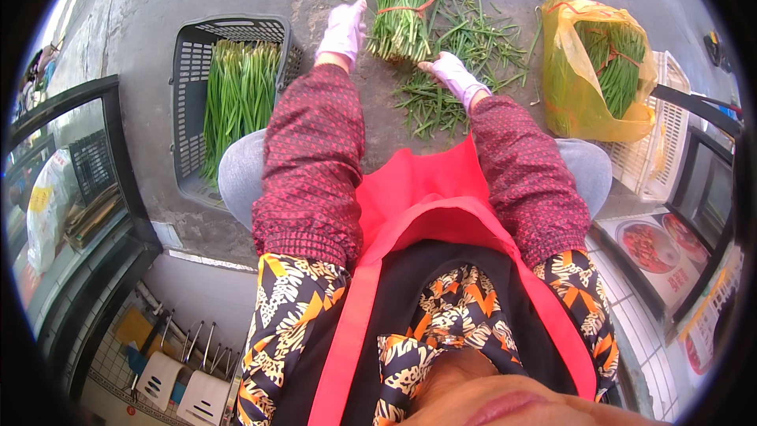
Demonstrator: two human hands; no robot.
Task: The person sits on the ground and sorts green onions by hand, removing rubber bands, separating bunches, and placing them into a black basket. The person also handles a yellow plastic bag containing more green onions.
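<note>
A bundle of long green garlic chives (402,21), tied with a reddish band, lies on the grey floor with its cut pale ends toward me. My left hand (344,31), in a thin pale glove, is beside the bundle's left side; its fingers look bent, and whether they touch the leaves is unclear. At the lower right corner of the pale ends, my right hand (452,74), gloved too, has its fingertips at the stalks. Loose trimmed green pieces (482,32) are scattered right of the bundle and below it, partly behind my right hand.
To the left, a grey plastic basket (184,100) holds more chives (239,94). On the right, a yellow plastic bag (562,89) with a tied bundle inside stands against a white plastic crate (671,154). Glass doors with dark frames (127,154) flank both sides. My knees are spread wide.
</note>
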